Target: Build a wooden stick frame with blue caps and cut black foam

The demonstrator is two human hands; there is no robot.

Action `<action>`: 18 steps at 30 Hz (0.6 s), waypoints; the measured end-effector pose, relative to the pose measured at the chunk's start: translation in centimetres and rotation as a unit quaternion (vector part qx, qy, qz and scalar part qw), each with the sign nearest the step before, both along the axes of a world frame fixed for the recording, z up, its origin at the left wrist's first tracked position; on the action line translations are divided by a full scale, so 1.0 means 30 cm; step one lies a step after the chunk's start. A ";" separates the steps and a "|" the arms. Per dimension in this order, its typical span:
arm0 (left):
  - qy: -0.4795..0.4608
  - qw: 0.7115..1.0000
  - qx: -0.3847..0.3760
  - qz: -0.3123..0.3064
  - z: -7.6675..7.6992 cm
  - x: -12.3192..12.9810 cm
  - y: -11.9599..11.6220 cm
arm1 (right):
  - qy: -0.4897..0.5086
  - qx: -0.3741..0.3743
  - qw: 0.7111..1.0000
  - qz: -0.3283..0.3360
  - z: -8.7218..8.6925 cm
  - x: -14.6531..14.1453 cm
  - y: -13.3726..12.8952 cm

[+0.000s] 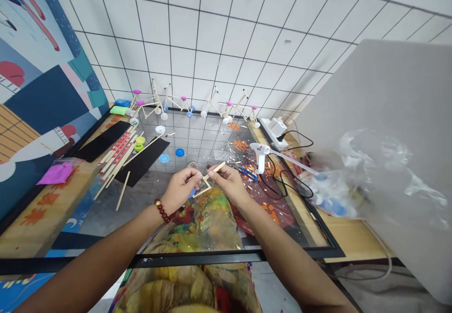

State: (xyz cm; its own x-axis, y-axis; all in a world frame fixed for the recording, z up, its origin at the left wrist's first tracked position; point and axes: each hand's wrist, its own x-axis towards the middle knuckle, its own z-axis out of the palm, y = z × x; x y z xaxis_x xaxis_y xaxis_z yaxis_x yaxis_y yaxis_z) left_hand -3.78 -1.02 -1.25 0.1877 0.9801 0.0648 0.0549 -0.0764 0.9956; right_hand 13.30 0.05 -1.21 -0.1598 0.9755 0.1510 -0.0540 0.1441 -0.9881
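Observation:
Both hands meet over the front middle of the glass-topped table, around a small frame of pale wooden sticks (pixel 203 191). My left hand (pixel 181 189), with a beaded bracelet at the wrist, pinches the frame's left side. Fingers of my right hand (pixel 228 183) are closed on its upper right part, where a short stick points up and right. Just beyond my left hand lie a blue cap (pixel 180 152) and a light blue cap (pixel 164 158). A white glue gun (pixel 260 156) and blue-handled scissors (pixel 248 173) are right of my right hand.
Small stick bicycle models (pixel 165 101) line the table's back edge. Loose sticks (pixel 118 155), black sheets (pixel 143 160) and a pink packet (pixel 56 172) lie left. A power strip (pixel 275 132), black cables and a plastic bag (pixel 328 197) are right; wood scraps are scattered nearby.

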 end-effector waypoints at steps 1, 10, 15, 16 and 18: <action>0.003 1.000 0.002 0.001 -0.001 -0.001 0.000 | -0.002 -0.002 1.000 0.000 0.000 0.001 0.001; 0.027 1.000 0.003 0.002 -0.016 0.000 0.002 | -0.022 -0.019 0.999 -0.026 -0.009 -0.004 0.006; 0.034 0.999 0.013 0.014 -0.016 0.001 0.000 | -0.027 -0.021 0.999 -0.040 -0.023 -0.007 0.007; 0.033 0.999 0.014 0.015 -0.015 0.002 0.000 | -0.030 -0.020 0.998 -0.041 -0.025 -0.007 0.008; 0.031 0.999 0.015 0.017 -0.014 0.003 -0.002 | -0.036 -0.016 0.998 -0.043 -0.026 -0.007 0.008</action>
State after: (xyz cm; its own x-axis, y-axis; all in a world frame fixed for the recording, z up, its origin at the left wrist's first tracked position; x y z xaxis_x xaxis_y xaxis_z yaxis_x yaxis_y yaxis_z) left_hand -3.70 -1.07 -1.67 0.1587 0.9838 0.0832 0.1203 -0.1029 0.9874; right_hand 13.09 0.30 -2.01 -0.0847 0.9903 0.1103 0.0285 0.1130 -0.9932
